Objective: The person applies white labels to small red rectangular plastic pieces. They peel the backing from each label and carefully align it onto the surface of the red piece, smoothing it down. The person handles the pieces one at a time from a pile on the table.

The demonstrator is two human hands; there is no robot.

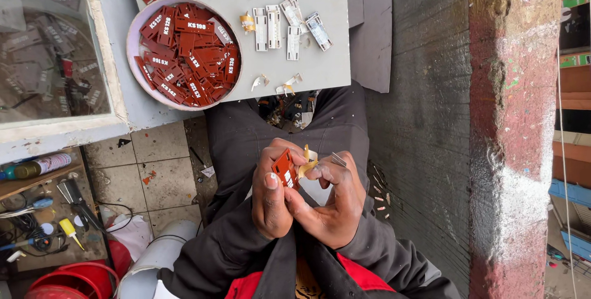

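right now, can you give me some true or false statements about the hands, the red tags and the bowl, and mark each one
1. The left hand pinches a red tag. True.
2. The round bowl holds white pieces only. False: it is heaped with red tags.
3. The white plastic pieces lie on the grey board beside the bowl. True.
4. The right hand rests flat on the board. False: it is raised at the lap, its fingers at a yellowish strip by the tag.

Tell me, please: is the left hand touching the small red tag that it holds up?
Touching. The head view shows the left hand pinching the small red tag between thumb and fingers, with no gap; the right hand holds a yellowish strip beside it.
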